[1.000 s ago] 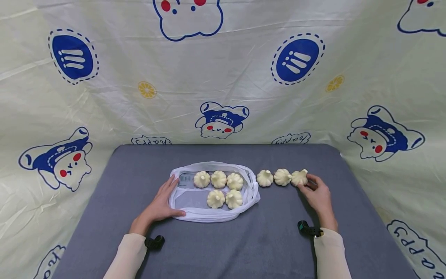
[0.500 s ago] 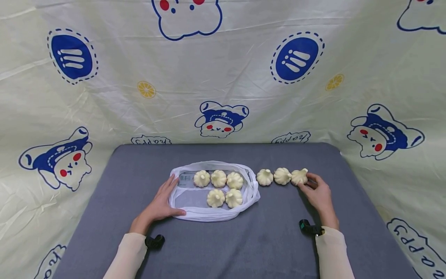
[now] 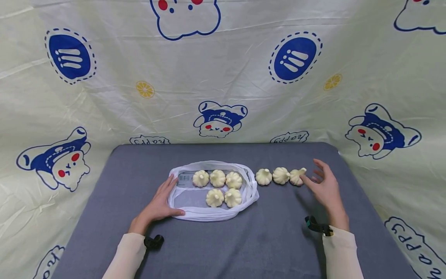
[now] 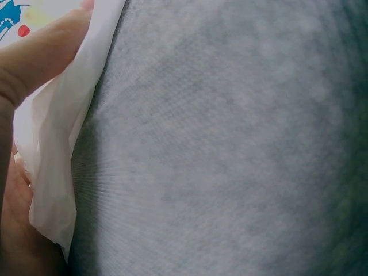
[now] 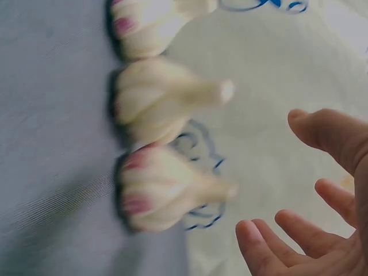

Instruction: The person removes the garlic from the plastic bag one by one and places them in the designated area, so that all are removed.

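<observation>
A white plastic bag [image 3: 209,215] lies spread on the table with its mouth up, several garlic bulbs [image 3: 215,198] standing inside in two rows. My left hand [image 3: 159,203] rests against the bag's left end, thumb over the front rim and fingers stretched along the side. The left wrist view shows that thumb [image 4: 46,52] lying straight across the plastic. Right of the bag, three more garlic bulbs [image 3: 281,176] stand in a row. My right hand [image 3: 327,190] is just beyond the last garlic bulb [image 5: 161,190], fingers spread and holding nothing; the right wrist view shows a gap between them.
A grey cloth [image 3: 223,252] covers the table. Behind and at both sides hangs a pale printed curtain [image 3: 237,77]. Inside the bag, a barcode label [image 3: 185,179] shows at the left. Each wrist wears a black camera band [image 3: 153,242].
My right hand has let go of the rightmost garlic bulb and drawn back to the right, its fingers spreading. The left hand and the bag have stayed in place.
</observation>
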`<control>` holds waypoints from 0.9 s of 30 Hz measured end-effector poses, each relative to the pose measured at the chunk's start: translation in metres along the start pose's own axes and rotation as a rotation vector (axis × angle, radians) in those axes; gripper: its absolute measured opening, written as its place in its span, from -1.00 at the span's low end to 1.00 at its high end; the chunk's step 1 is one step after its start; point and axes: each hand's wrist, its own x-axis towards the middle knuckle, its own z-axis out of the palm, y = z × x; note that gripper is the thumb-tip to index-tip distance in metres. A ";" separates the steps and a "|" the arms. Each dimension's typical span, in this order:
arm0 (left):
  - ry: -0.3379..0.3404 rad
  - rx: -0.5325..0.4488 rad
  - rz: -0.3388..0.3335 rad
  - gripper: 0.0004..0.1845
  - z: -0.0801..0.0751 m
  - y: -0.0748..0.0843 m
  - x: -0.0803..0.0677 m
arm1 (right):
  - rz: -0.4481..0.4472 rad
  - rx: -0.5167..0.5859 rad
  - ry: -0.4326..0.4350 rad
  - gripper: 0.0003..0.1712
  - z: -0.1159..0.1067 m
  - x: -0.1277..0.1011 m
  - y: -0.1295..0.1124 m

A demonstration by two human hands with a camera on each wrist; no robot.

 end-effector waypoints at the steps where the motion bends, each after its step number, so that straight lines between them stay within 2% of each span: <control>1: 0.001 0.000 -0.001 0.34 0.000 0.000 0.000 | -0.016 0.001 -0.001 -0.03 -0.001 -0.001 -0.006; 6: 0.006 0.010 0.014 0.34 0.000 -0.001 -0.001 | -0.096 0.010 -0.061 0.02 -0.002 -0.003 -0.038; 11: 0.006 0.004 0.008 0.34 0.000 -0.001 -0.002 | -0.186 0.015 -0.154 0.01 0.010 -0.003 -0.064; 20: -0.008 0.009 -0.007 0.34 -0.001 -0.001 -0.001 | -0.330 0.055 -0.370 -0.03 0.057 -0.003 -0.111; 27: -0.013 0.011 -0.011 0.34 -0.001 0.001 0.000 | -0.455 0.041 -0.519 -0.05 0.100 -0.008 -0.147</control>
